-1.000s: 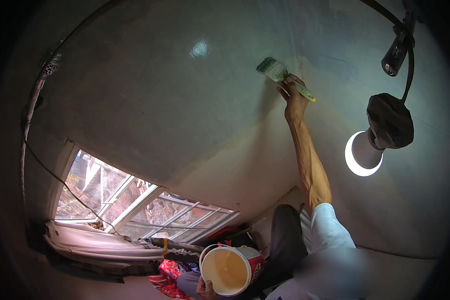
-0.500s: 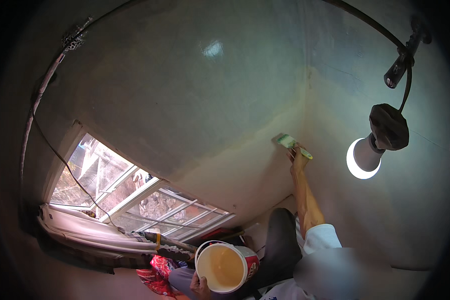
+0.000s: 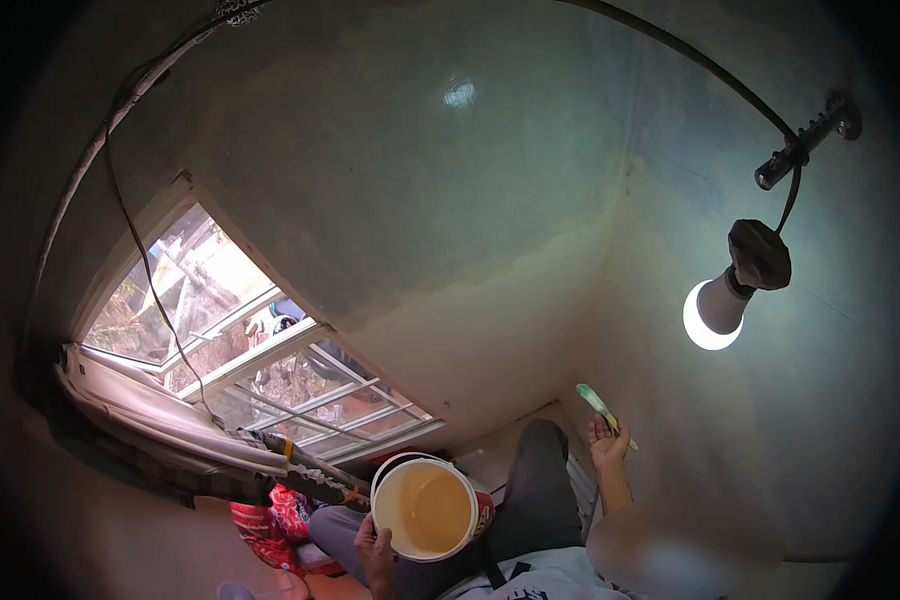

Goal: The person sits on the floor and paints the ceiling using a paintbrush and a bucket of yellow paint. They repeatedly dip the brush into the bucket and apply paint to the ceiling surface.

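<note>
My left hand [image 3: 372, 550] grips the rim of a white bucket [image 3: 392, 500] tilted over my lap. Inside the bucket is yellowish-tan liquid [image 3: 438, 510], and a dark red patch shows on its outer side. My right hand [image 3: 608, 442] holds a paintbrush [image 3: 598, 404] with a pale green head and a yellow-green handle. The brush is upright at a slant, its head up and apart from the wall corner. On the wall [image 3: 450, 320] ahead, a greenish-grey upper area meets a paler, tan-edged lower area.
A lit bulb [image 3: 713, 316] hangs at right from a black cable [image 3: 690, 52] tied to a dark wall bracket [image 3: 800, 150]. At left are an open window [image 3: 320, 326], a bunched pale curtain [image 3: 160, 412] and a thin hanging wire [image 3: 148, 262]. Red patterned fabric [image 3: 266, 530] lies beside my leg.
My right hand has drawn the brush off the wall and down toward me. My left hand still holds the bucket. The view has shifted a little.
</note>
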### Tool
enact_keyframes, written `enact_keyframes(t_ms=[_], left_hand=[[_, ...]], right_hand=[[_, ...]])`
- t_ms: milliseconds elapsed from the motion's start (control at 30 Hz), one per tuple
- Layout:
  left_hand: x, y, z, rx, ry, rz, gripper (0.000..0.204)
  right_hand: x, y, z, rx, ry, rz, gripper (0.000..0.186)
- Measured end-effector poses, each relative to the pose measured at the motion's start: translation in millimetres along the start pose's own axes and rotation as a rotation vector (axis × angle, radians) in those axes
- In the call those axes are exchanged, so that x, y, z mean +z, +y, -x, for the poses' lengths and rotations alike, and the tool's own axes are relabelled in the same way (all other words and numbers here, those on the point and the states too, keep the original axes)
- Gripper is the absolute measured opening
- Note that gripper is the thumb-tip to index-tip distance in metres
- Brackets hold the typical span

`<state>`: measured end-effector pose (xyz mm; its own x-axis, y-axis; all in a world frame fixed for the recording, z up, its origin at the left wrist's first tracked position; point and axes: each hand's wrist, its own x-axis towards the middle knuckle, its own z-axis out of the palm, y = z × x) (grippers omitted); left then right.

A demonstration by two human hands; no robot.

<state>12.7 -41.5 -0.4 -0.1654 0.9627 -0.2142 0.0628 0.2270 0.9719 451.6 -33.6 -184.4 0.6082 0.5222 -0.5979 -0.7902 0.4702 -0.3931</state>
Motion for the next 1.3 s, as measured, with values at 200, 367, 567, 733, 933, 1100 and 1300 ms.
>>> enact_keyframes(t_ms=[200,367,567,733,933,1100,1300], left_hand=[[10,14,-5,0.023,-0.012,-0.027,0.039],[15,22,-12,0.120,0.019,0.016,0.038],[11,9,-27,0.183,0.009,0.089,0.038],[16,21,-34,0.203,0.042,0.125,0.037],[31,42,-36,0.225,0.026,0.224,0.036],[36,28,-44,0.218,-0.054,0.256,0.041],[56,19,-38,0.185,-0.078,0.315,0.040]], right_hand=[[-11,-23,29,-0.053,-0.163,0.233,0.036],[28,-48,65,-0.257,-0.296,0.584,0.031],[65,-100,88,-0.447,-0.420,0.922,0.029],[66,-116,99,-0.489,-0.255,0.953,0.047],[-24,-94,78,-0.503,-0.085,1.182,0.043],[-109,-53,98,-0.415,-0.282,1.361,0.029],[-216,-18,129,-0.401,-0.139,1.793,0.032]])
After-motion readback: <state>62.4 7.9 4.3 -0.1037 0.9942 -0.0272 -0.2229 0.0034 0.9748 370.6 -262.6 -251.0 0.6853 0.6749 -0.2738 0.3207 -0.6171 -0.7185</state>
